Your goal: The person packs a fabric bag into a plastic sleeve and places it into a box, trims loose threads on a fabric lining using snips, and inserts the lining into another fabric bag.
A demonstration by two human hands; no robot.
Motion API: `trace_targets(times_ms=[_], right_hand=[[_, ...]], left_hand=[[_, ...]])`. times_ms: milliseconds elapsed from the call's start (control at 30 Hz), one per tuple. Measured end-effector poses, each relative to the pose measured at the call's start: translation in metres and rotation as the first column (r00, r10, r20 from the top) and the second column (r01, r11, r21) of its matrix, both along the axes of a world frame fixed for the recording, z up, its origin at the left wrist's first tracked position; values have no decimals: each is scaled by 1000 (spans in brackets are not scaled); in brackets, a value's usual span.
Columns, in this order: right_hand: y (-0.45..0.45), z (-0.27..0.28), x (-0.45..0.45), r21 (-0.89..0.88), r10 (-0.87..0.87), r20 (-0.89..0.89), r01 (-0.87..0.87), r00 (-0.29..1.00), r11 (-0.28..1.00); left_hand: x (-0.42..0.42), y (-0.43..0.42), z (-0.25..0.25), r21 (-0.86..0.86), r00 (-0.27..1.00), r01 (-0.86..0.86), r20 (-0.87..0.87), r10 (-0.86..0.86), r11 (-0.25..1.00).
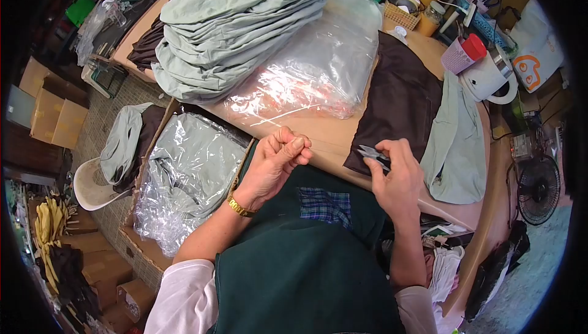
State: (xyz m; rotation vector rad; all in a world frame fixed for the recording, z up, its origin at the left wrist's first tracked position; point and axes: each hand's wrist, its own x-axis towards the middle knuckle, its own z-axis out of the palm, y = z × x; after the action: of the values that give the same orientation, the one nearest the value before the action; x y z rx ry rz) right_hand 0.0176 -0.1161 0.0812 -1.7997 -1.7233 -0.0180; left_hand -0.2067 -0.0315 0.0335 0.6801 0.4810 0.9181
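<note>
At the centre of the frame, a worker's left hand (285,152) pinches thumb against fingertips, apparently to control something fine; whether a thread lies between them cannot be told. Right of centre, the right hand (397,171) grasps small thread snips (372,154), blades pointing left, seemingly held within the fingers for quick use. The snips appear over the lower edge of a dark brown cloth (404,98), smooth and faintly glossy, laid on the tan tabletop (321,130) probably to be within easy reach. A matte, pale green cloth piece (456,144), long and round-ended, lies beside it at right. Upper left of centre rises a rumpled stack of pale green cloth (226,34), likely piled to save room, next to slick, glinting clear plastic bags (343,40).
</note>
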Motion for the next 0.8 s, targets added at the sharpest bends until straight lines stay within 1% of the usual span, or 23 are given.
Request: trace_targets(times_ms=[33, 100, 333, 533, 633, 667, 700, 733, 767, 800], right_hand=[[2, 2, -2, 0, 1, 1, -1, 1000, 1000], [6, 4, -7, -35, 71, 56, -69, 996, 997], [18, -2, -11, -165, 102, 126, -80, 987, 983], [3, 21, -19, -215, 75, 69, -58, 995, 975], [7, 15, -21, -176, 99, 101, -80, 990, 981], [9, 12, -21, -176, 97, 101, -79, 990, 981], [13, 8, -21, -215, 103, 90, -82, 991, 973], [15, 4, -20, -255, 109, 79, -86, 991, 963], [15, 1, -19, -254, 110, 79, -87, 991, 963], [15, -2, -16, -269, 88, 58, -69, 994, 961]], left_hand=[[0, 0, -1, 15, 1000, 14, 15, -14, 1000], [0, -2, -1, 29, 999, 25, 30, -26, 999], [2, -5, 6, 20, 999, 38, 20, -38, 999], [2, -3, 3, 4, 999, 33, 15, -33, 999], [3, -5, 6, -6, 999, 36, 12, -36, 999], [4, -6, 6, -8, 999, 34, 17, -34, 999], [3, -6, 6, -7, 999, 34, 18, -34, 999], [1, -6, 5, 1, 996, 59, 70, -59, 998], [-2, -7, 5, 10, 989, 83, 121, -83, 997], [-5, -7, 6, 12, 989, 81, 121, -82, 997]])
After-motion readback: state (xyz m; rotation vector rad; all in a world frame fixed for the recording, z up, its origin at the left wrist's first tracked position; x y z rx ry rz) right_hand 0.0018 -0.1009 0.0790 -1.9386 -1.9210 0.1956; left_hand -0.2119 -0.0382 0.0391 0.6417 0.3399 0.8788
